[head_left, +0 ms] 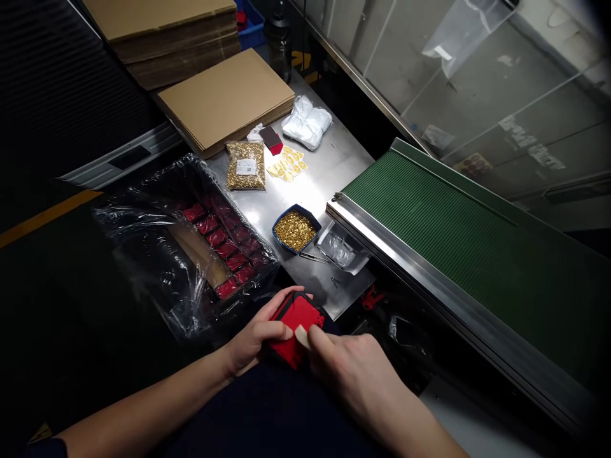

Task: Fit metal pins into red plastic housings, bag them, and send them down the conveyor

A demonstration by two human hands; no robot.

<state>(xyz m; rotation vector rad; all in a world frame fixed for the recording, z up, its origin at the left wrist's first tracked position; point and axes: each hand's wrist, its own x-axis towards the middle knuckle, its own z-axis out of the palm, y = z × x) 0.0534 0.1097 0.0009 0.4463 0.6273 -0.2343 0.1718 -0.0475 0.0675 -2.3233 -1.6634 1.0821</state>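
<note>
My left hand (pixel 260 334) is closed round a red and black flat, block-like piece (pixel 296 317), holding it in front of my body with the thumb on its red face. My right hand (pixel 351 362) pinches a small pale flat strip (pixel 302 337) between thumb and finger. That strip's tip lies against or just over the red face; whether it touches, I cannot tell. Beyond my hands stands a dark blue tray (pixel 275 240) holding many small gold-coloured parts (pixel 296 230). Tweezers (pixel 315 257) lie beside the tray.
At the left, a box lined with clear plastic (pixel 184 286) holds several wrapped red pieces (pixel 226 249). A green conveyor belt (pixel 443 235) runs along the right. On the metal table (pixel 329 168) are a bag of gold parts (pixel 245 166), yellow stickers (pixel 287 164) and cardboard sheets (pixel 229 98).
</note>
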